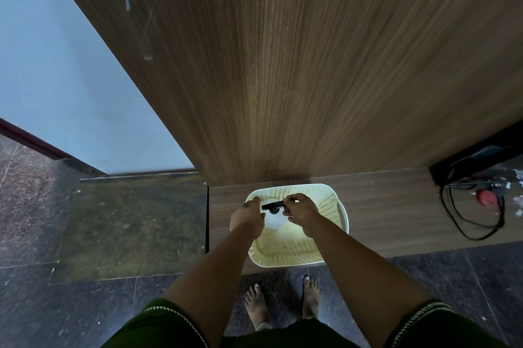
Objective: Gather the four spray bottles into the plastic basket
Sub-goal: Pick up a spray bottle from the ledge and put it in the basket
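Both my hands are down over the basket right now. Left hand (pixel 249 219) and right hand (pixel 301 213) are each pinched onto a white spray bottle (pixel 274 220) with a black trigger head, held upright inside the cream plastic basket (pixel 334 206), which sits on a low wooden ledge (pixel 396 212) beside a black cable (pixel 469 223).

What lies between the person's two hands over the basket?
In the head view, a spray bottle sits between the left hand and right hand.

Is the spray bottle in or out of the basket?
In: the spray bottle stands upright inside the basket, both hands at its black head.
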`<action>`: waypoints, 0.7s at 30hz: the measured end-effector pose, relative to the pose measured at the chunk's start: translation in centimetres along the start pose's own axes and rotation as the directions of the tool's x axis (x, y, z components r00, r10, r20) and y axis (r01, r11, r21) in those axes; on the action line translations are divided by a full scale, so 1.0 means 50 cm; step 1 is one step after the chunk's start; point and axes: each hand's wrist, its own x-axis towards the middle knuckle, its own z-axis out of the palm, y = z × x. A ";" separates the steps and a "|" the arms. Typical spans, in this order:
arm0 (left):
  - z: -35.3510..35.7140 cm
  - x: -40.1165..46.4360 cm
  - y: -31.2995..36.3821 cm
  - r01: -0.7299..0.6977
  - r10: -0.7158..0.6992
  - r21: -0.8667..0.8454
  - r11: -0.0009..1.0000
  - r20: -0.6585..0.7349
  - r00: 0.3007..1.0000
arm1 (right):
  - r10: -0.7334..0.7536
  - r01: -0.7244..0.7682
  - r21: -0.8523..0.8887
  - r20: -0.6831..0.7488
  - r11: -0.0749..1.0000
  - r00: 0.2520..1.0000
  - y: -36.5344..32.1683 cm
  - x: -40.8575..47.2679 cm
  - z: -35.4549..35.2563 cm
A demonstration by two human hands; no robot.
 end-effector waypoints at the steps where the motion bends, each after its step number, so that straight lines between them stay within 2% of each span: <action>1: -0.004 -0.001 -0.001 -0.001 0.001 0.003 1.000 -0.003 1.000 | 0.005 -0.005 -0.014 0.003 1.000 1.000 -0.004 -0.003 -0.003; 5: -0.020 -0.005 0.000 -0.001 0.001 0.013 1.000 -0.029 1.000 | 0.018 -0.019 -0.064 -0.021 0.998 1.000 -0.007 -0.003 -0.013; 13: -0.067 -0.040 -0.012 -0.006 0.013 0.044 0.999 -0.143 0.990 | -0.112 0.050 -0.400 -0.132 0.915 0.985 -0.040 -0.027 -0.023; 16: -0.094 -0.063 -0.021 0.024 -0.008 0.079 0.997 -0.199 0.980 | -0.225 0.137 -0.455 -0.145 0.880 0.963 -0.063 -0.026 -0.016; 21: -0.123 -0.115 -0.048 0.119 -0.122 -0.029 0.992 -0.318 0.940 | -0.391 0.312 -0.514 -0.049 0.799 0.919 -0.089 -0.022 0.023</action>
